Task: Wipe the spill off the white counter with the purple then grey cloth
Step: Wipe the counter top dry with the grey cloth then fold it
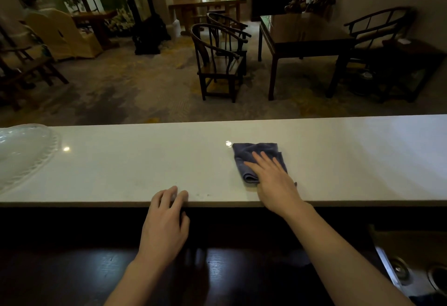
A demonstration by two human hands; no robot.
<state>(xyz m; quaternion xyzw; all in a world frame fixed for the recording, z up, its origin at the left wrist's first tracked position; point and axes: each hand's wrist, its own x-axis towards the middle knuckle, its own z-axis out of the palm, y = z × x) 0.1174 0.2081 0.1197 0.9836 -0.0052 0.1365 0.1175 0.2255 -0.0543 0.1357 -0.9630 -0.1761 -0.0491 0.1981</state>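
Observation:
A folded purple cloth [251,154] lies on the white counter [121,167], right of centre. My right hand [273,177] presses flat on the cloth's near half, fingers spread. My left hand [167,218] rests at the counter's near edge, its fingertips curled over the lip and holding nothing. A few faint dark specks [204,195] mark the counter near the front edge, between my hands. A small bright glint [228,143] sits just left of the cloth's far corner. No grey cloth is in view.
A large white oval dish [21,153] sits at the counter's far left. Below the counter is a dark wooden surface [229,274], with a metal sink fitting [401,271] at the lower right. Beyond the counter stand dark chairs [217,63] and a table [302,37].

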